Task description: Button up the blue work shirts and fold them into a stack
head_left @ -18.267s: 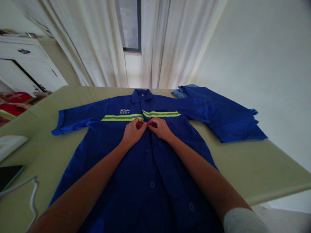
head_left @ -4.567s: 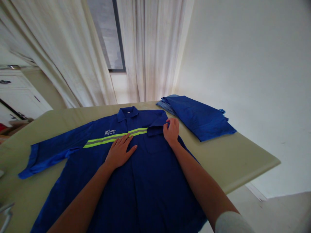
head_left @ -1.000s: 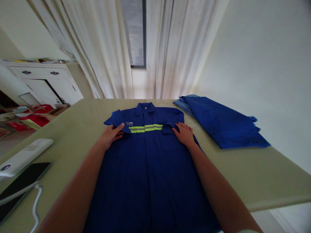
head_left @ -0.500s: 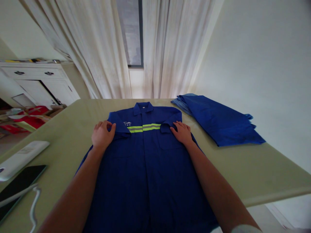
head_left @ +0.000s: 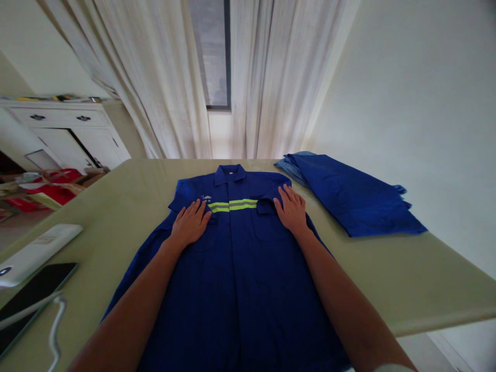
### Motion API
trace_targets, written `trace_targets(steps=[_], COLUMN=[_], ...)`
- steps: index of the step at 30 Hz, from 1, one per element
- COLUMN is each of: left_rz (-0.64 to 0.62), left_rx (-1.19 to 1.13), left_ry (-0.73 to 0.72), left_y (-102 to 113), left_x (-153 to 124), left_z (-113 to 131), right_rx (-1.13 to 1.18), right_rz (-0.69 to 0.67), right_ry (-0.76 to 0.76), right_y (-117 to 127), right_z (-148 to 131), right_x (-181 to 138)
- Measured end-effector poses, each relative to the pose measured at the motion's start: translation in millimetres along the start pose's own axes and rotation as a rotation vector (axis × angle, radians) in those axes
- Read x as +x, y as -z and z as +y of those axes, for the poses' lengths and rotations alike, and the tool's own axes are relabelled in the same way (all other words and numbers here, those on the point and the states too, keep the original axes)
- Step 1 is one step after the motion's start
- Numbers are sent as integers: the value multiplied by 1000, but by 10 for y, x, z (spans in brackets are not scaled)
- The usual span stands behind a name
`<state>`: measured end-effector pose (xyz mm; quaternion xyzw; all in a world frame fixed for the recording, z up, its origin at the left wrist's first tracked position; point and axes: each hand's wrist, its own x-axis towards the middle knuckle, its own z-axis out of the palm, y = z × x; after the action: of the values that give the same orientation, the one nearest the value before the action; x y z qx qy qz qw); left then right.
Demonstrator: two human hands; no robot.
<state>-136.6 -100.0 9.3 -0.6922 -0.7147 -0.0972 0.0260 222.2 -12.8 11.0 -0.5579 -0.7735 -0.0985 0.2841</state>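
Observation:
A dark blue work jacket (head_left: 217, 289) lies front up on the table, collar at the far end, with a yellow and grey reflective stripe (head_left: 232, 205) across its chest. Both short-looking sleeve ends are turned inward over the chest. My left hand (head_left: 191, 223) rests flat on the sleeve at the left, just below a small white logo (head_left: 206, 198), fingers stretched out. On the right, my right hand (head_left: 292, 207) lies with fingers spread on the other sleeve, at the jacket's edge. Neither hand grips the cloth. My forearms cover parts of the jacket's sides.
Folded blue garments (head_left: 352, 199) lie at the right of the greenish table (head_left: 418, 279). On the left are a white device (head_left: 42, 250), a dark phone (head_left: 34, 294) and a white cable (head_left: 54, 330). A white cabinet (head_left: 77, 137) and red packages (head_left: 58, 186) stand beyond the table's left edge.
My left hand has let go of the left sleeve's edge and moved right, flattening onto the cloth. The jacket's left side now spreads farther out. My right hand stays nearly in place.

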Motion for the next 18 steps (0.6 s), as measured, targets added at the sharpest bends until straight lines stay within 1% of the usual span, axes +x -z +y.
trace_targets(steps=[1, 3, 4, 6, 8, 9, 11, 14, 15, 16, 18], left_rz=[-1, 48, 95, 177, 179, 164, 169, 253, 242, 206, 95], left_rx=[-12, -47, -56, -49, -52, -67, -113, -214, -258, -293, -312], left_ry=[-4, 25, 83, 270, 443, 491, 527, 579, 602, 613, 596], left_y=[19, 92, 140, 235, 307, 332, 369, 414, 425, 431, 425], left_x=[14, 40, 48, 49, 33, 24, 14, 40, 57, 74, 101], left_z=[-10, -86, -148, -292, -429, -484, -561, -623, -642, -662, -705], right_rx=[4, 0, -2, 10, 46, 71, 121, 165, 169, 170, 161], right_rz=[-10, -74, -108, -157, -167, -162, -139, -115, -114, -115, -121], right_ry=[23, 28, 11, -42, -84, -98, -126, -174, -179, -176, -156], right_y=[-8, -37, -53, -77, -78, -71, -50, -33, -34, -38, -48], right_z=[-4, -2, 2, 8, 11, 11, 13, 25, 30, 34, 38], right_x=[0, -4, -7, -8, -2, 3, 14, 26, 27, 28, 25])
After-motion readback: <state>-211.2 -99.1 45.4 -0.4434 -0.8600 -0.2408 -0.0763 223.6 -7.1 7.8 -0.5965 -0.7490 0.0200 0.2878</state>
